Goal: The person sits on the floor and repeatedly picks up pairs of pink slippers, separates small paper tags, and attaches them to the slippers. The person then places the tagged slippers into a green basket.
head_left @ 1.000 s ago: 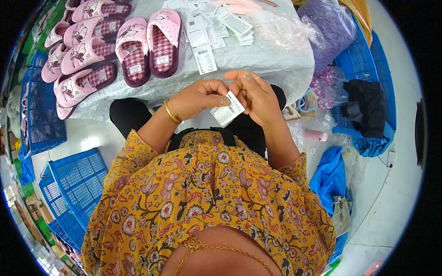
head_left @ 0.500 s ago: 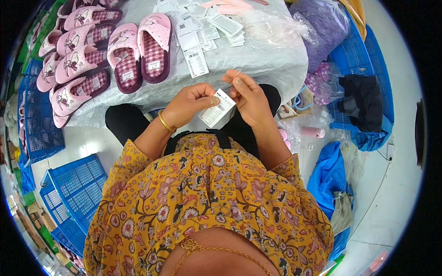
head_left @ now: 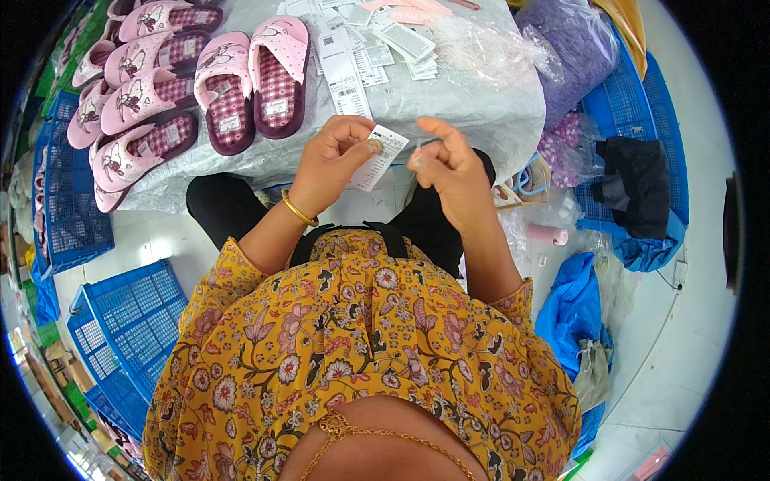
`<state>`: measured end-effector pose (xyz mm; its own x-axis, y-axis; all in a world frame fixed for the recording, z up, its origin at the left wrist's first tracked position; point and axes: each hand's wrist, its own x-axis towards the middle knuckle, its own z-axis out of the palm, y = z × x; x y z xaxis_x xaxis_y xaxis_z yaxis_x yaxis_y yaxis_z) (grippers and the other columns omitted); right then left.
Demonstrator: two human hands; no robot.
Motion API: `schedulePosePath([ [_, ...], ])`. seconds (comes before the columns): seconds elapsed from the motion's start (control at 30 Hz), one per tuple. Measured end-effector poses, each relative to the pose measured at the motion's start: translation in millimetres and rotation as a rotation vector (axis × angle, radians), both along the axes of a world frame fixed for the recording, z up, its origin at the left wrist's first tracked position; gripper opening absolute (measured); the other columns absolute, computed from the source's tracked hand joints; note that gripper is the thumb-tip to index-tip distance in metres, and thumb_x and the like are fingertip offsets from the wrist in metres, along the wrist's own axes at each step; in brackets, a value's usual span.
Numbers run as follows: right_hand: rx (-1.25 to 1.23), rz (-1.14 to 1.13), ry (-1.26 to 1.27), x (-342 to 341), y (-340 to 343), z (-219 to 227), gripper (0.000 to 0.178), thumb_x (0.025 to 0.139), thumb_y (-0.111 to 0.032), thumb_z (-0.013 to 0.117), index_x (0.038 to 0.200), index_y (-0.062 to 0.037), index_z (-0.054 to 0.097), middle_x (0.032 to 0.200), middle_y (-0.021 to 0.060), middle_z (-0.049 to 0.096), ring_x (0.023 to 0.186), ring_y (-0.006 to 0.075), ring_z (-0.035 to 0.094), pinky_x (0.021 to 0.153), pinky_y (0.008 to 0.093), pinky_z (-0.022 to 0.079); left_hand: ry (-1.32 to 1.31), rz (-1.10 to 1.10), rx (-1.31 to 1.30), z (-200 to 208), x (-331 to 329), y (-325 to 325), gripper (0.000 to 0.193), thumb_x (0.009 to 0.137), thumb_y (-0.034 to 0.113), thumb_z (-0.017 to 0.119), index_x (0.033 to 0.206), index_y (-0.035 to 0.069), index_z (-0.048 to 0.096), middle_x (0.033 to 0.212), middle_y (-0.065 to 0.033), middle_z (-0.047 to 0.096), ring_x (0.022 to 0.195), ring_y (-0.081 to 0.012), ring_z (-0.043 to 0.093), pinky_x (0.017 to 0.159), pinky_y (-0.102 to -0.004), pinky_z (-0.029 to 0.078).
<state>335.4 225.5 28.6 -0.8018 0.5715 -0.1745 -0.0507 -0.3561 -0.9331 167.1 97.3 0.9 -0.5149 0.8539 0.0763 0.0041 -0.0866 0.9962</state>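
Note:
My left hand (head_left: 330,163) pinches a white printed tag (head_left: 385,154) between thumb and fingers, in front of the table's near edge. To the right of the tag, my right hand (head_left: 453,172) is apart from it. Its thumb and fingers are pinched around a small pale bit too fine to make out, and the index finger is bent above. Beyond my left hand, a pair of pink slippers (head_left: 281,76) with plum checked insoles rests on the table. More printed tags (head_left: 346,76) lie in a loose pile to the right of the slippers.
Several more pink slippers (head_left: 136,100) overlap at the table's left. Clear plastic wrap (head_left: 489,48) and a fluffy purple bundle (head_left: 565,60) are on the right. Blue crates (head_left: 132,321) stand at lower left, and a blue sack (head_left: 569,309) lies on the floor at right.
My right hand has drawn away from the tag to the right, its fingers curling in. The tag has risen slightly with my left hand. The view has shifted a little.

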Motion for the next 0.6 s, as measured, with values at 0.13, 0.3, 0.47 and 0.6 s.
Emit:
schedulePosePath([
  [0.13,0.034,0.064,-0.091,-8,-13,10,0.059,0.083,-0.008,0.075,0.133,0.0011,0.043,0.085,0.0019,0.064,0.075,0.0057,0.056,0.066,0.0207,0.043,0.163,0.003,-0.038,13,7,-2,0.006,0.088,0.004,0.066,0.094,0.003,0.066,0.118,-0.0057,0.055,0.09,-0.0086,0.054,0.077,-0.0228,0.045],
  [0.3,-0.009,0.057,-0.08,-12,-11,3,0.048,0.083,-0.007,0.075,0.123,0.0012,0.048,0.084,0.0022,0.063,0.074,0.0057,0.055,0.065,0.0199,0.042,0.247,-0.008,0.017,13,8,-3,0.009,0.087,0.0,0.066,0.095,0.003,0.066,0.118,-0.0057,0.054,0.086,-0.0065,0.052,0.07,-0.0207,0.044],
  [0.47,-0.071,0.041,-0.058,-11,-9,-2,0.041,0.083,-0.006,0.074,0.115,0.0013,0.051,0.084,0.0036,0.064,0.071,0.0063,0.053,0.062,0.0212,0.041,0.258,-0.015,0.024,12,8,-3,0.009,0.087,-0.001,0.066,0.095,0.003,0.065,0.118,-0.0058,0.054,0.085,-0.0064,0.052,0.071,-0.0209,0.044],
  [0.6,-0.031,0.019,-0.074,-12,-11,0,0.033,0.085,-0.005,0.07,0.113,-0.0001,0.052,0.081,0.0033,0.064,0.065,0.0058,0.048,0.059,0.0208,0.036,0.283,-0.022,0.024,12,8,-3,0.009,0.086,0.0,0.066,0.095,0.003,0.065,0.118,-0.0057,0.054,0.085,-0.0064,0.051,0.071,-0.0209,0.044],
])
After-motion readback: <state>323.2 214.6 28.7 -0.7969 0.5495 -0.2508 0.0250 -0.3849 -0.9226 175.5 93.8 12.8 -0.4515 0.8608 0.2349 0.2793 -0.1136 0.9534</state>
